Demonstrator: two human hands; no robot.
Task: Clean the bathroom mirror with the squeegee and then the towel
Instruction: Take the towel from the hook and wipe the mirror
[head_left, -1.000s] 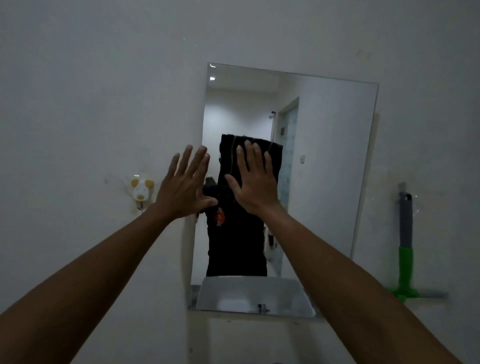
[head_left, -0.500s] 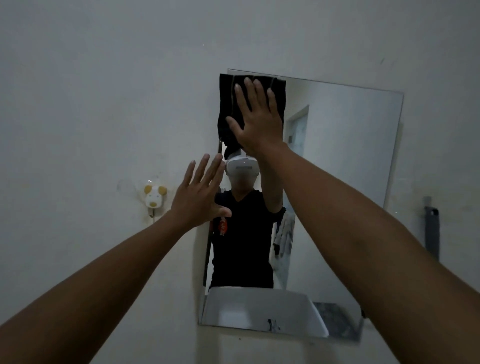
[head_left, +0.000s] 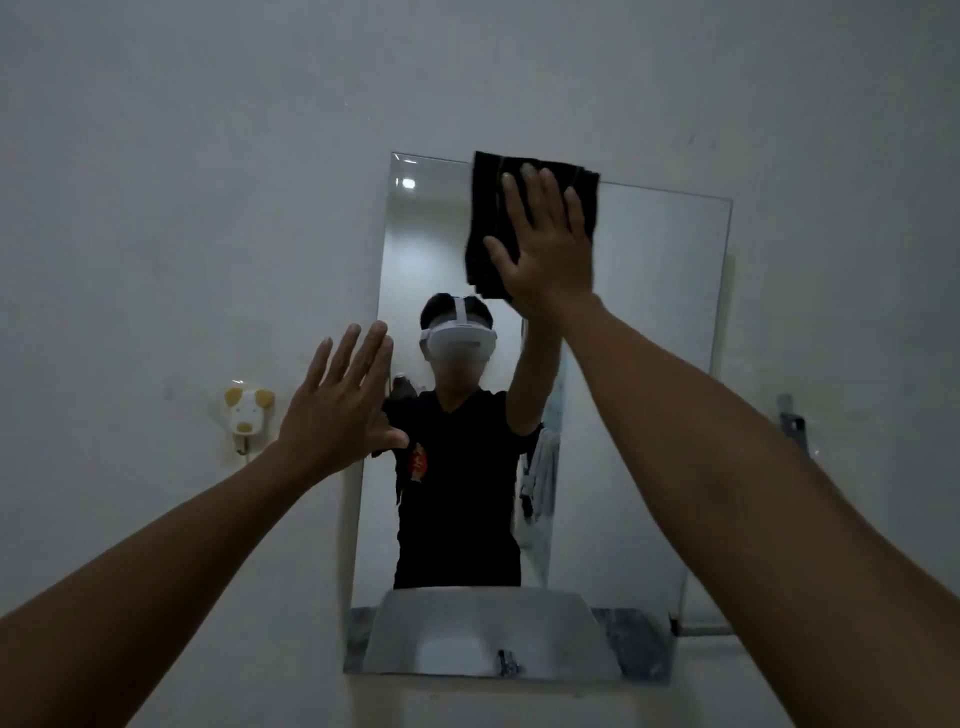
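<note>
A frameless rectangular mirror (head_left: 649, 364) hangs on the pale wall. My right hand (head_left: 548, 244) lies flat, fingers spread, pressing a black folded towel (head_left: 488, 208) against the mirror's top edge, a little left of its middle. My left hand (head_left: 340, 408) is open with fingers apart, braced at the mirror's left edge about halfway up. The squeegee (head_left: 792, 423) hangs on the wall to the right of the mirror; only its grey upper part shows, the rest is behind my right forearm.
A small white and yellow animal-shaped hook (head_left: 248, 410) is stuck on the wall left of the mirror. The mirror reflects a person, a white basin (head_left: 483, 631) and a doorway. A pipe (head_left: 706, 631) runs along the wall at the mirror's lower right corner.
My right hand has slid the towel from the mirror's middle up to its top edge, then rightward along it. My left hand stays at the left edge.
</note>
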